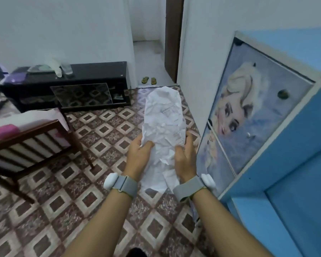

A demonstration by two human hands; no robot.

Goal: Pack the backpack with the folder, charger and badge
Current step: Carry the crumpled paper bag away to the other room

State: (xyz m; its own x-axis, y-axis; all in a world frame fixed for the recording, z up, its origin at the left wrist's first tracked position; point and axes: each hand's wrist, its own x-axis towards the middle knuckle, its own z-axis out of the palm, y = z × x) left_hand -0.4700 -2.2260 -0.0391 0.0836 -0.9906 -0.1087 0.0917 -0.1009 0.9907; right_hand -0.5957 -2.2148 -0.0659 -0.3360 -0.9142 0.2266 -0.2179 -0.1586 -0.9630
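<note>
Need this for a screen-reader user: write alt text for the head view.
The left hand and right hand grip a crumpled white paper by its sides above a patterned tile floor. A blue cabinet with a cartoon picture stands at right, a low black stand by the far wall at left.

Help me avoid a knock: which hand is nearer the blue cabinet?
Right. The right hand holds the right edge of the crumpled paper, just beside the blue cabinet; the left hand holds its left edge, on the far side.
</note>
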